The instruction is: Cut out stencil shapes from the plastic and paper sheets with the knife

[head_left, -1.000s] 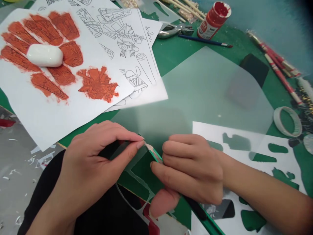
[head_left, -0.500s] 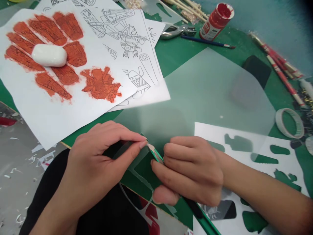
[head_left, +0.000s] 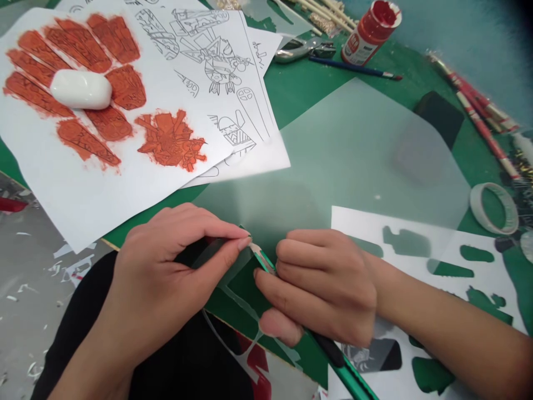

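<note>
My right hand (head_left: 320, 283) is closed around a green utility knife (head_left: 353, 375) with a black slider, its metal nose pointing up and left. My left hand (head_left: 179, 272) pinches thumb and forefinger together right at the knife's tip. What lies between those fingertips is too small and hidden to make out. Below the left fingers hangs a translucent plastic offcut (head_left: 237, 303) with thin curling strips. Both hands are over the near edge of the green table (head_left: 308, 361), beside a frosted plastic sheet (head_left: 316, 166).
White paper with orange painted shapes (head_left: 166, 139) lies left under a white oval case (head_left: 81, 89). A cut-out stencil sheet (head_left: 441, 289) is at right, near a tape roll (head_left: 474, 205). An open red paint jar (head_left: 370, 33), a brush (head_left: 353, 68) and a hole punch (head_left: 303, 49) stand behind.
My right hand and the knife have shifted very slightly up and left. The left hand keeps its pinch at the knife's tip. The view has moved a little.
</note>
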`<state>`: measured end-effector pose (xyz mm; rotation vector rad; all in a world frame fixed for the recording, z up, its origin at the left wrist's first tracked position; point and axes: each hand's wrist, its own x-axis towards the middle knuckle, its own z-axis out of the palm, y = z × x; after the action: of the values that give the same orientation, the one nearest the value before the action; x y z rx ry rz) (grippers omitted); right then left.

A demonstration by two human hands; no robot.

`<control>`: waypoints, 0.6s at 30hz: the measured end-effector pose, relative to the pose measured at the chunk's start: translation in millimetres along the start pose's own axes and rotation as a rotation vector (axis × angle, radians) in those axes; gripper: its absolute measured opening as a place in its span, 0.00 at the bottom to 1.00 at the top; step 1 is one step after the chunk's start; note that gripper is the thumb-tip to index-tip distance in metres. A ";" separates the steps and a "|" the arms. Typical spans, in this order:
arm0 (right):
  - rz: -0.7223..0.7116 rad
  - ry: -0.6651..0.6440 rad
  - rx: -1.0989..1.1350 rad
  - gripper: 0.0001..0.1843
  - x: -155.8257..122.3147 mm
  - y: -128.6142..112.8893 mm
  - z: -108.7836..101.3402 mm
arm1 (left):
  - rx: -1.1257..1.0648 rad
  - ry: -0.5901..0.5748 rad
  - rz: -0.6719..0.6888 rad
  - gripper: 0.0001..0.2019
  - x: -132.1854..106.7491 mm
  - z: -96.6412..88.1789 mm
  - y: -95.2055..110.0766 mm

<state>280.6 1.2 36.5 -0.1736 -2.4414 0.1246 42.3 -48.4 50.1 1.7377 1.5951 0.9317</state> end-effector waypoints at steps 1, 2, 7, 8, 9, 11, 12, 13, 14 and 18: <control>0.004 -0.002 0.002 0.30 0.3 -0.4 0.1 | 0.003 0.002 0.002 0.07 0.5 0.2 0.1; 0.007 -0.003 0.000 0.30 0.6 -0.8 0.1 | 0.009 0.004 0.007 0.06 1.0 0.5 0.1; 0.002 -0.003 -0.015 0.30 1.9 -1.7 0.2 | 0.006 0.001 0.006 0.07 2.8 0.5 0.8; 0.001 0.000 -0.015 0.30 2.1 -1.6 0.2 | 0.000 -0.001 0.004 0.07 2.7 0.4 1.0; 0.001 -0.002 -0.014 0.30 2.5 -1.5 0.1 | -0.006 -0.001 0.001 0.07 2.5 0.4 1.1; 0.006 -0.017 -0.012 0.30 3.3 -1.3 -0.2 | -0.019 0.004 0.005 0.06 1.8 0.7 1.1; 0.008 -0.023 -0.013 0.30 3.8 -1.3 -0.3 | -0.024 0.007 0.002 0.07 1.3 1.0 1.0; 0.011 -0.034 -0.016 0.30 4.2 -1.3 -0.4 | -0.028 0.009 0.000 0.07 0.8 1.3 0.8; 0.011 -0.039 -0.021 0.30 4.5 -1.3 -0.5 | -0.032 0.015 0.002 0.07 0.3 1.5 0.7; 0.011 -0.037 -0.027 0.30 3.9 -2.3 0.3 | -0.047 0.025 0.004 0.07 -0.8 1.8 1.0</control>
<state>277.2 -0.5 39.0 -0.1992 -2.4800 0.1002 44.3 -49.2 49.8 1.7043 1.5731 0.9892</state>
